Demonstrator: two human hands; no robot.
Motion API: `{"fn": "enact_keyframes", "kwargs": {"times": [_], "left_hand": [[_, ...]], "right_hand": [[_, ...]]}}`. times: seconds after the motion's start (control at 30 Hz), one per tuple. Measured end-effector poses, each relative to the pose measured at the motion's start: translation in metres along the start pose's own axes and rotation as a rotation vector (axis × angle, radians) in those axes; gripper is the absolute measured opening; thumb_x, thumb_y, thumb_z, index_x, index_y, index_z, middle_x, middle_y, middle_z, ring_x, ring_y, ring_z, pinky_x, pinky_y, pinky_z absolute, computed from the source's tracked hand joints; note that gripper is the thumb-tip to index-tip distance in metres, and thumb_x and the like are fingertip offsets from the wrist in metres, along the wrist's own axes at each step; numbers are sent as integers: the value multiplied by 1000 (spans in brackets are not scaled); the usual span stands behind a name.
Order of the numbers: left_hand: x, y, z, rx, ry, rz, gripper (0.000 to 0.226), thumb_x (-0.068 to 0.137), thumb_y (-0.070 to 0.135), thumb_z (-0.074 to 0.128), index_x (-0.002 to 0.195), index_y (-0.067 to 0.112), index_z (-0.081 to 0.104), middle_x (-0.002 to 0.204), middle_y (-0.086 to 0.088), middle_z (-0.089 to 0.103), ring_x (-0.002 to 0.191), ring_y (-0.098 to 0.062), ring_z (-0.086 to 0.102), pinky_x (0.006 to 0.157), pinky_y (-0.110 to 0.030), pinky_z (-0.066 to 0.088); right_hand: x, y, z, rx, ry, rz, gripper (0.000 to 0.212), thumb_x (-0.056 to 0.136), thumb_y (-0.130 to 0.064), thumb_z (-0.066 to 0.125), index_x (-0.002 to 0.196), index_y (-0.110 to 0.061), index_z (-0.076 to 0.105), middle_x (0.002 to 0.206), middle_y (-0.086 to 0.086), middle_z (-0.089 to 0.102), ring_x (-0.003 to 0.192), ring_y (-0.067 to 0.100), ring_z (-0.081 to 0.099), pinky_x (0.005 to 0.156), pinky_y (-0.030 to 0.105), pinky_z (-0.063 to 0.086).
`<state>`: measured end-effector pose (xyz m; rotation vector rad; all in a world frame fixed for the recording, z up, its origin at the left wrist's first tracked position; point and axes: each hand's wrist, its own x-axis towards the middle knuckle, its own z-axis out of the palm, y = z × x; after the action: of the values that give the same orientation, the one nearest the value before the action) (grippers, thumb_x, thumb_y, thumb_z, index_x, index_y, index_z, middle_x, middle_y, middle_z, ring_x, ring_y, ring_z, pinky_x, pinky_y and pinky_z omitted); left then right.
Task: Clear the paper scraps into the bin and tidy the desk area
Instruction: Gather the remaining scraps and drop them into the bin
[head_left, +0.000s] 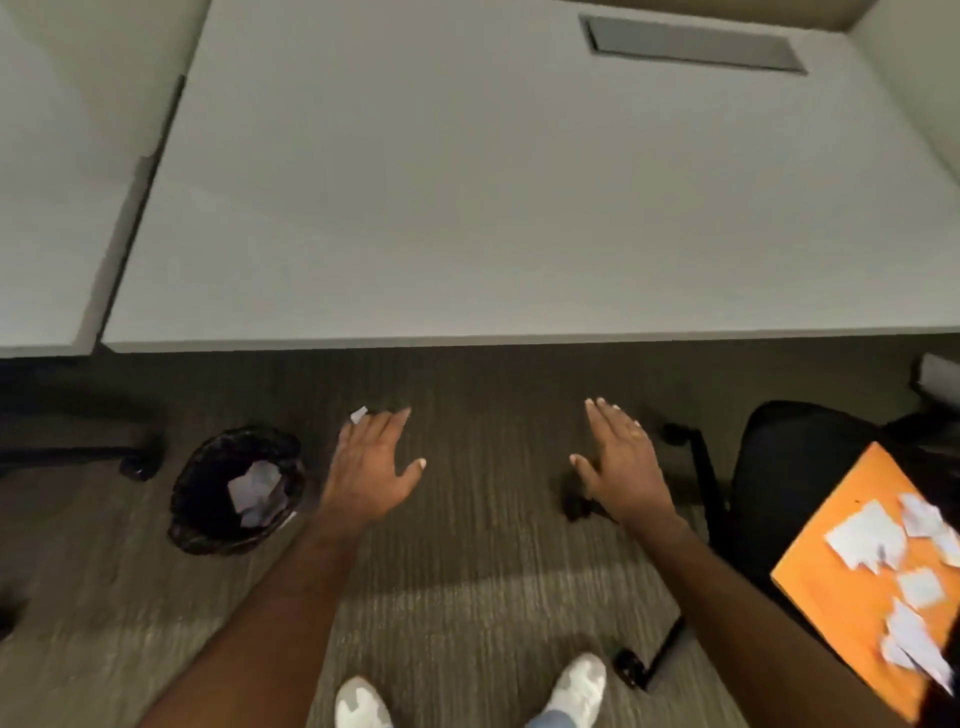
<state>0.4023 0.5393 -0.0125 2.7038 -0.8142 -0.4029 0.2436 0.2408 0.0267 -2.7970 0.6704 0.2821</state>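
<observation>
Carpeted floor (467, 597), black bin (236, 488) holding paper scraps (257, 491), orange folder (862, 577) carrying more

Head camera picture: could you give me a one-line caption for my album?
Both hands, left and right, spread open above the carpet, paper scraps waiting on an orange folder, bin nearby.

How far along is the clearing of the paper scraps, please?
Done: some scraps lie in the bin. In hand: one scrap shows at the left hand's fingertips; the right hand is open. Left: more scraps sit on the orange folder on the chair.
</observation>
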Motion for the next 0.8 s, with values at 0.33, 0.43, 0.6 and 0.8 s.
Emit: {"fn": "enact_keyframes", "kwargs": {"times": [0.33,0.43,0.6,0.8], "left_hand": [[59,297,55,-41,-165,441,76,93,59,51,157,26,26,163,0,28,153,-20,19,126,-47,13],[57,379,87,-25,-230,541,77,93,58,52,157,27,25,163,1,28,153,-19,19,126,-47,15],[40,500,145,-22,-347,710,72,94,54,54,155,22,32,160,-2,35,149,-19,30,125,-44,17],[16,607,205,24,-430,741,61,99,50,51,151,19,40,156,-7,40,141,-26,40,116,-38,31]], "right_hand": [[-132,262,-58,174,184,508,82,91,-34,69,157,-10,26,161,13,31,150,31,27,121,46,26],[-175,322,-56,222,184,657,82,93,-35,66,158,-13,23,163,12,28,151,30,25,121,44,25],[-237,404,-43,336,159,867,74,91,-31,68,154,-15,33,157,11,38,144,32,35,115,45,35],[-263,451,-16,558,-80,1047,90,79,-55,75,152,-21,35,155,14,35,138,37,41,109,50,41]]}}
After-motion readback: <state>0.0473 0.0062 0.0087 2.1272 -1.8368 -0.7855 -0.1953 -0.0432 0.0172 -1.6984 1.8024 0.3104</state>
